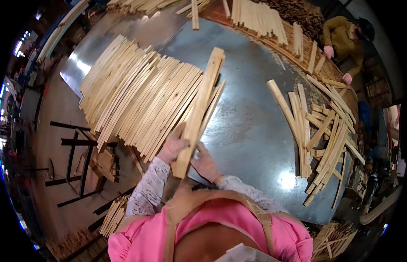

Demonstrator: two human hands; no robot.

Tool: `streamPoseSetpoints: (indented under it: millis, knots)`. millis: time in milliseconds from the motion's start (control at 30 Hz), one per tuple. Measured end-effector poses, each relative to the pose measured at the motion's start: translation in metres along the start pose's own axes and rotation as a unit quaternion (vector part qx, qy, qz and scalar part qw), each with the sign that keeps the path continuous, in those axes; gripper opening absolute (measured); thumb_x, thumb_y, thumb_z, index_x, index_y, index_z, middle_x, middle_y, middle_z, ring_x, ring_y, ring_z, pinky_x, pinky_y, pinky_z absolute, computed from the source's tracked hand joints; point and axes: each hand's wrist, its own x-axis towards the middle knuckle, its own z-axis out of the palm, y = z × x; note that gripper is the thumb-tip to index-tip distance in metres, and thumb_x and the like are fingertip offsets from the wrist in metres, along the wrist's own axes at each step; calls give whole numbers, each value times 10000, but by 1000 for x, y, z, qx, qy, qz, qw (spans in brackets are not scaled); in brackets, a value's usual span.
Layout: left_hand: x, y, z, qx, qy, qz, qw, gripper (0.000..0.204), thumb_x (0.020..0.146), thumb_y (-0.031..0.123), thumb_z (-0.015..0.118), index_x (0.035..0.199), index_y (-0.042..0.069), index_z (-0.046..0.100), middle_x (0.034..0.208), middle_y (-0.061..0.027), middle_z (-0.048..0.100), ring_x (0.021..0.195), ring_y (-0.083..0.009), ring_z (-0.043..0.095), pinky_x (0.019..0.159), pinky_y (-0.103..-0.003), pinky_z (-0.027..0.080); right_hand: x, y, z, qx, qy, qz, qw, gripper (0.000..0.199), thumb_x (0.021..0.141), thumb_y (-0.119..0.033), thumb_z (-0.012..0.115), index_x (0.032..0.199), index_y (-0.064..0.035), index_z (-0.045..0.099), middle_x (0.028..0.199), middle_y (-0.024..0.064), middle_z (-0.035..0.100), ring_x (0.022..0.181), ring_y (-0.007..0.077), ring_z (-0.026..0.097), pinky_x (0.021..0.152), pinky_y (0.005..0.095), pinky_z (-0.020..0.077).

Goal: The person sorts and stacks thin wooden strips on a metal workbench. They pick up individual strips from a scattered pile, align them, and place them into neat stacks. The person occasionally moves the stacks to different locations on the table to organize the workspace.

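Observation:
A wooden strip slants up and away from me over the metal tabletop, its near end close to my body. My left hand is closed round its lower part from the left, the thumb lying across the wood. From the right, my right hand grips near the same end with bent fingers, some hidden by the wood. Both hands look pale pink, as if gloved. Another narrower strip shows just right of the held one. Directly left lies a broad row of strips, side by side.
Loose strips lie crisscrossed at the table's right. A person in an olive top works at the far right. Cut strips line the far wooden edge of the metal tabletop. A dark metal frame stands on the floor at left.

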Motion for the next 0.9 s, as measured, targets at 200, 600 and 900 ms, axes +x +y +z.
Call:
streamPoseSetpoints:
  millis: [200,600,900]
  knots:
    - [6,57,-124,113,122,-30,986,1016,784,142,751,1683,-10,302,1582,-247,507,1362,-318,579,1138,-348,493,91,-30,2,21,19,176,984,751,1009,-369,670,1564,18,345,1052,343,709,908,462,723,914,492,589]
    - [30,62,-253,468,166,-82,864,959,808,265,778,1632,-14,373,1629,-227,469,1527,-353,439,1310,-390,325,177,-42,-5,-52,-21,175,983,1051,957,-406,703,1647,98,90,1078,314,741,979,458,724,884,485,575]
    - [49,98,-286,528,216,-50,820,906,767,316,774,1580,45,478,1568,-216,537,1464,-373,503,1236,-403,408,239,-60,15,104,-47,193,975,1082,923,-301,769,1616,124,55,855,154,725,650,241,675,584,369,546]
